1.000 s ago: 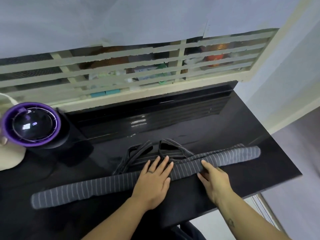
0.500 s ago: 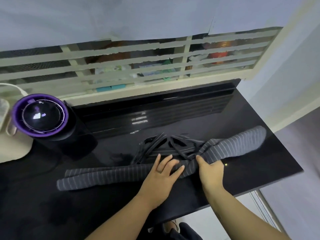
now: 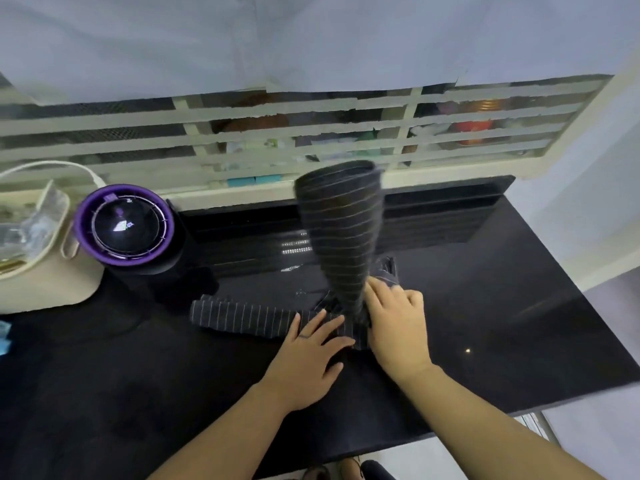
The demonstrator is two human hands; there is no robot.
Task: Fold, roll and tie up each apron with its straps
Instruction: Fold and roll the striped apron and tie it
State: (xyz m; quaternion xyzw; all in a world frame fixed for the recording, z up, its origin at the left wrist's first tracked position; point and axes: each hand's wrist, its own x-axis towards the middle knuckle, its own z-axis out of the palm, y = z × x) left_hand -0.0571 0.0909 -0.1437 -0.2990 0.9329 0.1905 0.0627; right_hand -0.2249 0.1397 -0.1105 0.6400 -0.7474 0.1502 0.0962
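Observation:
A dark grey apron with thin pale stripes (image 3: pixel 249 318) is rolled into a long tube on the black counter (image 3: pixel 502 306). Its left half lies flat. Its right half (image 3: pixel 341 230) stands up off the counter, blurred, bent at the middle. My left hand (image 3: pixel 308 355) lies flat with straight fingers pressing the roll at the bend. My right hand (image 3: pixel 396 320) grips the base of the raised half. A bit of the bunched straps (image 3: pixel 388 268) shows behind my right hand.
A round purple-rimmed black appliance (image 3: pixel 126 226) stands at the back left, beside a cream bag (image 3: pixel 41 271). A slatted window frame (image 3: pixel 311 133) runs along the back. The counter's front edge (image 3: pixel 519 407) and right edge are close to my arms.
The roll lay straight across the counter a second ago. My right hand has lifted its right half and swung it up over the middle, while the left end has slid inward.

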